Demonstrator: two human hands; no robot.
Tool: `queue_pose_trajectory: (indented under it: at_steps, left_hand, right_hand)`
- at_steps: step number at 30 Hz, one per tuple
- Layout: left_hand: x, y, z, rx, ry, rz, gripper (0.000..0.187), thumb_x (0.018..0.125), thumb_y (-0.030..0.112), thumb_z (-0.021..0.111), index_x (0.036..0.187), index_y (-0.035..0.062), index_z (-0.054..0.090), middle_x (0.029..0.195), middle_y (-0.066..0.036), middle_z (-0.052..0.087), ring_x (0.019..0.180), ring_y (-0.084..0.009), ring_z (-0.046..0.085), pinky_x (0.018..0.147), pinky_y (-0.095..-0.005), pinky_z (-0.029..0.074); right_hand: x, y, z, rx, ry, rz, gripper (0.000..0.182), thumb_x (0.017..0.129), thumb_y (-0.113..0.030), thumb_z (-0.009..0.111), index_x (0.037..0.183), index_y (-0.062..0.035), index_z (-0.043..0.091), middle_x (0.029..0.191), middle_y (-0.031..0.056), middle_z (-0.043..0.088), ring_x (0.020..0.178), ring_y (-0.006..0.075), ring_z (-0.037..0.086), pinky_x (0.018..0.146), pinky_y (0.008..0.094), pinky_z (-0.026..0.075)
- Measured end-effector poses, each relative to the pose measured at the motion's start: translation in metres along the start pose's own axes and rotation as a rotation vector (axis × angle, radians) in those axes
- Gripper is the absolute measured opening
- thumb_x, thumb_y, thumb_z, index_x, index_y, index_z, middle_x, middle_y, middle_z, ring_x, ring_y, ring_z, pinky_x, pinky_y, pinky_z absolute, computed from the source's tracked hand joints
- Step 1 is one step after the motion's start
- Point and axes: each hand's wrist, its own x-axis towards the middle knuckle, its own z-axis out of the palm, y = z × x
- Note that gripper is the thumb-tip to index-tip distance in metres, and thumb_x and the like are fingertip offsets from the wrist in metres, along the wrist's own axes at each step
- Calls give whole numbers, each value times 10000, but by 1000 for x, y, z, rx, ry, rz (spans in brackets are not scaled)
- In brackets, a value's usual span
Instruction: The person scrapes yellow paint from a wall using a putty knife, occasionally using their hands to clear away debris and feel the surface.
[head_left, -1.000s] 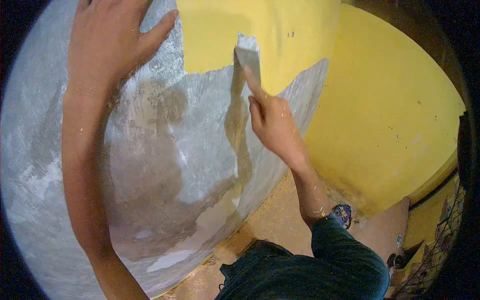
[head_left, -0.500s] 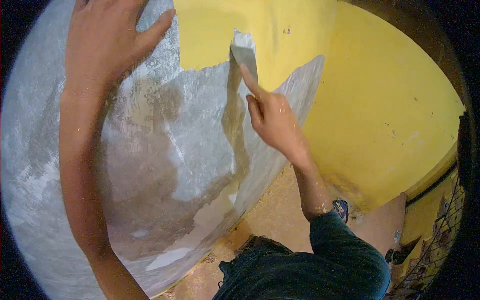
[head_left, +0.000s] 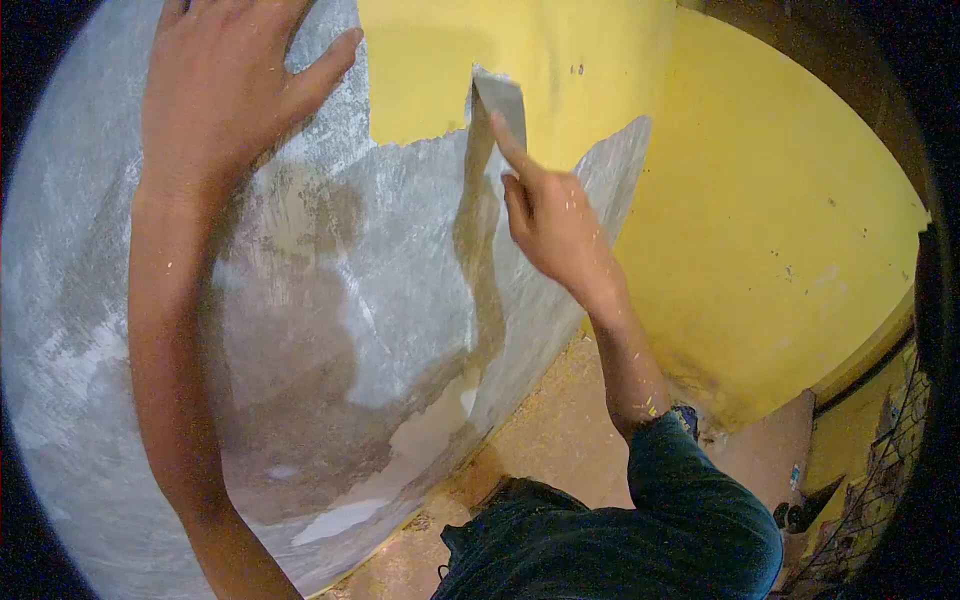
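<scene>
One scraper (head_left: pixel 500 105), two hands, one wall (head_left: pixel 420 280). Scraper blade flat, pale grey, dusted with plaster, pressed at the ragged edge of the yellow paint (head_left: pixel 560 60), upper middle. Right hand (head_left: pixel 555 225) closed round the handle, forefinger stretched along the blade. Left hand (head_left: pixel 225 85) open, fingers spread, flat against bare grey plaster, far left. Flakes on the floor (head_left: pixel 550 440) below.
</scene>
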Motion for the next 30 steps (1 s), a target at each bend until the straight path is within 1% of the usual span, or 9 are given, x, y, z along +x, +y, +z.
queue_pose_trajectory:
  at_steps: [2, 5, 9, 12, 15, 17, 20, 26, 30]
  left_hand:
    - [-2, -3, 3, 30, 45, 36, 653, 907, 426, 695, 1457, 89, 595, 1617, -196, 447, 1563, -365, 308, 1316, -549, 182]
    - [-3, -4, 8, 46, 70, 38, 652, 902, 422, 700, 1455, 93, 596, 1615, -194, 451, 1558, -363, 320, 1315, -549, 188]
    - [-2, -3, 5, 56, 72, 51, 653, 895, 412, 709, 1453, 92, 596, 1612, -192, 456, 1555, -361, 328, 1315, -547, 195]
    - [-2, 1, 0, 41, 41, 0, 652, 890, 403, 715, 1451, 92, 596, 1607, -189, 463, 1554, -355, 336, 1315, -545, 198]
    - [-4, 4, 2, 94, 12, -6, 646, 889, 397, 713, 1447, 91, 599, 1603, -192, 467, 1554, -357, 336, 1314, -547, 203]
    - [-5, -1, 6, 72, 91, 49, 646, 880, 390, 719, 1441, 90, 603, 1602, -192, 468, 1551, -361, 342, 1312, -549, 206]
    - [-6, 5, 8, 111, 131, 32, 647, 875, 381, 721, 1440, 90, 603, 1601, -191, 469, 1547, -364, 347, 1311, -552, 208]
    - [-5, 1, 6, 66, 104, 45, 645, 873, 379, 717, 1439, 89, 607, 1603, -189, 467, 1547, -368, 344, 1311, -555, 207]
    - [-5, -2, 11, 102, 146, 69, 650, 872, 384, 717, 1441, 90, 606, 1607, -188, 464, 1550, -369, 338, 1312, -555, 202]
  right_hand:
    - [-20, 5, 10, 73, -2, -44, 625, 981, 2, 558, 1588, -118, 461, 713, 300, 559, 620, 445, 584, 638, 467, 487]
    - [1, 14, 10, 1, 54, -48, 632, 982, 3, 558, 1593, -126, 460, 711, 294, 571, 613, 421, 619, 632, 458, 488]
    - [-2, 5, 12, 69, 87, -38, 638, 977, 6, 561, 1593, -131, 466, 724, 293, 595, 617, 406, 648, 626, 471, 492]
    - [-42, 7, 24, 76, -11, -5, 666, 967, 11, 569, 1605, -138, 448, 718, 290, 598, 620, 433, 637, 627, 488, 498]
    - [-41, 1, 29, 118, 3, 4, 699, 959, 18, 576, 1620, -146, 420, 724, 297, 602, 645, 454, 638, 639, 503, 504]
    - [-22, -4, 17, 74, -24, 35, 724, 951, 23, 583, 1631, -150, 402, 725, 304, 601, 669, 471, 639, 646, 512, 502]
    - [-48, 0, 21, 41, -89, 48, 712, 958, 21, 585, 1627, -144, 405, 717, 305, 591, 659, 470, 627, 644, 521, 490]
    - [-29, -4, 13, 56, -70, 25, 715, 962, 20, 587, 1631, -148, 396, 740, 316, 582, 670, 477, 618, 649, 521, 489]
    - [-53, 5, 25, 99, -99, -2, 711, 964, 16, 588, 1629, -147, 398, 738, 310, 585, 676, 478, 619, 652, 519, 490]
